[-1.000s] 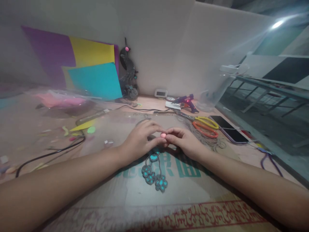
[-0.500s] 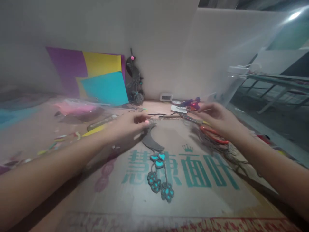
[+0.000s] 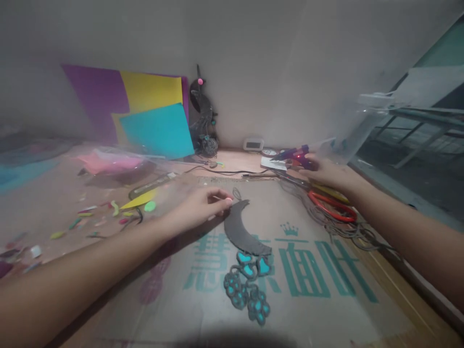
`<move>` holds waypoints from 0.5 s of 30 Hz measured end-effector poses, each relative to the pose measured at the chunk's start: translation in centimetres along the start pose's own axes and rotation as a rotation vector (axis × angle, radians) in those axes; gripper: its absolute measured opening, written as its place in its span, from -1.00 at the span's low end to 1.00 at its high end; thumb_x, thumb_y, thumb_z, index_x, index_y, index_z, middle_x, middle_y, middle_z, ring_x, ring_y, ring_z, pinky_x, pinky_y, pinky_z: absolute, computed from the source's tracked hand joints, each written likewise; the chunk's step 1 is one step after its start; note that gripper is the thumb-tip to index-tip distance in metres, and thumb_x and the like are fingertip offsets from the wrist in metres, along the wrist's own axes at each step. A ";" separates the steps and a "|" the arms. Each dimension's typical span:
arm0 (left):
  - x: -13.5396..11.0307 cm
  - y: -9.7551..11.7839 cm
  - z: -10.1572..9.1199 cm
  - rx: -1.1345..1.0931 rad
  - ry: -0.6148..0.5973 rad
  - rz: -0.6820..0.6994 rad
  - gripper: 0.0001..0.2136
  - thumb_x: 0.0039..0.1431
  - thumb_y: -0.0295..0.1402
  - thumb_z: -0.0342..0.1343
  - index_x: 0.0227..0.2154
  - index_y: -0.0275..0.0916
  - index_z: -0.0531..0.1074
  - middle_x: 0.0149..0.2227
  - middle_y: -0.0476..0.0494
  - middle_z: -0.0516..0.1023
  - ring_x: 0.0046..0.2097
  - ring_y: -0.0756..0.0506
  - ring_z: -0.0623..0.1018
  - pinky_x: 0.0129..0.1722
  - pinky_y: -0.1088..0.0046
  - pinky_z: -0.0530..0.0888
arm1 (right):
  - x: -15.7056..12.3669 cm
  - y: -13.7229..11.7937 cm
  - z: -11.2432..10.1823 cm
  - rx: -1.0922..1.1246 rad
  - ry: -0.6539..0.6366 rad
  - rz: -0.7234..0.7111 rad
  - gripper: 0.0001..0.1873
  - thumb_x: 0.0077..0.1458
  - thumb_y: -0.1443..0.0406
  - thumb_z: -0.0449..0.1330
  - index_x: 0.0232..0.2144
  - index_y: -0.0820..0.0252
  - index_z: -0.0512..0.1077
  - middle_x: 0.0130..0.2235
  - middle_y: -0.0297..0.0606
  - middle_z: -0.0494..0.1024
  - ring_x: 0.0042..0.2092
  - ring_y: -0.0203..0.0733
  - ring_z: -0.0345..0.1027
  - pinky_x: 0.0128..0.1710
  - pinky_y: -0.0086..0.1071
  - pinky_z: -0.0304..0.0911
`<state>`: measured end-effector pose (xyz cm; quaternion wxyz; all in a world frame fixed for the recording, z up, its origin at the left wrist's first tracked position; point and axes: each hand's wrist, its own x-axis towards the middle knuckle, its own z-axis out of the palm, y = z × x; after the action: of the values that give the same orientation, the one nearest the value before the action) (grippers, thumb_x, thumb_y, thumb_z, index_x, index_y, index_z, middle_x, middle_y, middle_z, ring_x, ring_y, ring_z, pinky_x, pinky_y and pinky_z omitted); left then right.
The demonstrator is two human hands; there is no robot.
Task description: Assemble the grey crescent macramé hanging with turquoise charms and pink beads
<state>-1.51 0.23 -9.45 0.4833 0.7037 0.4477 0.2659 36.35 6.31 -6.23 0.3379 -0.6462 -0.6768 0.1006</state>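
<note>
A dark grey crescent moon piece lies on printed cardboard, with teal hearts and paw shapes hanging from it on cords. My left hand is pinched on a tiny pink bead right beside the crescent's upper tip. My right hand reaches to the back right and wraps the handle of a purple glue gun whose red light glows.
Orange and yellow scissors lie on tangled grey cord right of the crescent. Purple, yellow and teal sheets lean on the wall beside a finished dark hanging. Coloured scraps and a black cable lie left.
My hands, joined over the crescent a second ago, have parted. The right hand moved back right to the glue gun. The left hand keeps the pink bead beside the crescent's tip.
</note>
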 end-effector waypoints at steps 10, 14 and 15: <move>-1.2 0.3 0.7 0.301 -0.032 0.331 -0.71 0.32 -0.15 0.00 -0.10 -0.19 0.50 -0.17 -0.11 0.61 -0.18 -0.09 0.55 -0.19 0.42 0.43 | 1.4 -1.7 -0.4 -0.132 0.031 0.212 -0.57 -0.08 0.05 0.33 -0.30 0.31 0.48 -0.27 0.03 0.56 -0.32 -0.13 0.30 -0.25 -0.23 0.11; -1.8 1.0 0.6 0.476 -0.074 0.428 -0.73 0.35 -0.20 -0.05 -0.14 -0.21 0.48 -0.20 -0.12 0.59 -0.19 -0.11 0.55 -0.21 0.40 0.41 | -0.2 -3.7 -1.8 -0.064 0.119 0.269 -0.50 0.05 0.01 0.23 -0.21 0.38 0.46 -0.27 0.13 0.55 -0.35 -0.13 0.32 -0.30 -0.21 0.16; -2.0 1.2 0.6 0.497 -0.075 0.418 -0.73 0.35 -0.20 -0.06 -0.16 -0.21 0.48 -0.21 -0.12 0.59 -0.20 -0.11 0.55 -0.22 0.40 0.41 | -0.6 -4.3 -2.1 -0.031 0.121 0.261 -0.53 0.08 0.03 0.22 -0.21 0.38 0.46 -0.27 0.12 0.55 -0.34 -0.14 0.34 -0.29 -0.23 0.19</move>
<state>-1.50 -1.94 -8.48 0.2479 0.8862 0.3265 0.2158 34.02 4.47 -2.38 0.3522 -0.7386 -0.5670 0.0940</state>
